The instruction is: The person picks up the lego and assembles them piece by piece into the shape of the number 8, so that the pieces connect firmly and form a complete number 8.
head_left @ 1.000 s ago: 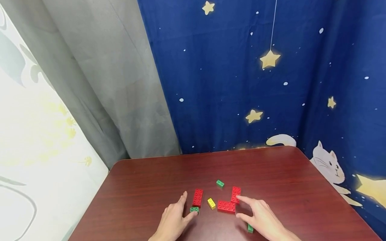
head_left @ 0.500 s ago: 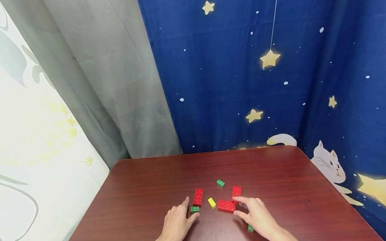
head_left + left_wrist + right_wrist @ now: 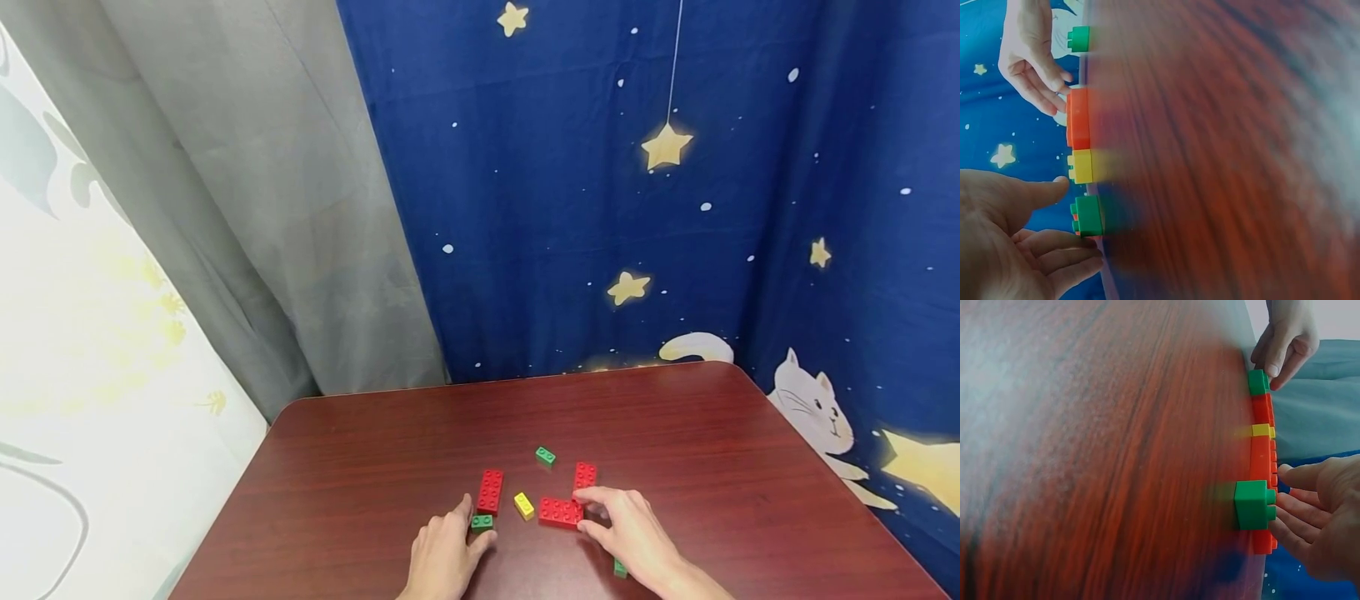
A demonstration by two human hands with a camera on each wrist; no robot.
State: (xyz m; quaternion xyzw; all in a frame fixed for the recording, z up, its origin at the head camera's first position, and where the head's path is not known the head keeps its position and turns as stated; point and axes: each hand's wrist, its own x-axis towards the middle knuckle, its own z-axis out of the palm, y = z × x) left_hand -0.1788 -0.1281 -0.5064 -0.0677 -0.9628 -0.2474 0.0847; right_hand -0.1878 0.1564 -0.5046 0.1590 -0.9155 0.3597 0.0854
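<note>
In the head view my left hand [image 3: 441, 554] is beside a small green brick [image 3: 482, 523], thumb and index finger apart on either side of it. A red brick [image 3: 490, 492] lies just beyond. My right hand [image 3: 633, 533] hovers at the right end of a sideways red brick [image 3: 560, 512], thumb and index finger spread around that end; contact is unclear. Its fingertips partly cover another red brick [image 3: 585, 476]. In the right wrist view the right hand [image 3: 1329, 515] has its fingers extended at stud height, behind a green brick [image 3: 1252, 505].
A yellow brick [image 3: 524, 506] lies between the red bricks. Farther back is a green brick [image 3: 545, 456]; another green brick [image 3: 620, 568] sits partly under the right hand. The brown table [image 3: 360, 467] ends at curtains [image 3: 525, 292].
The right hand has shifted left, its thumb and index finger now around the sideways red brick's end. The left hand has moved slightly right, closer beside the green brick. The bricks have not moved.
</note>
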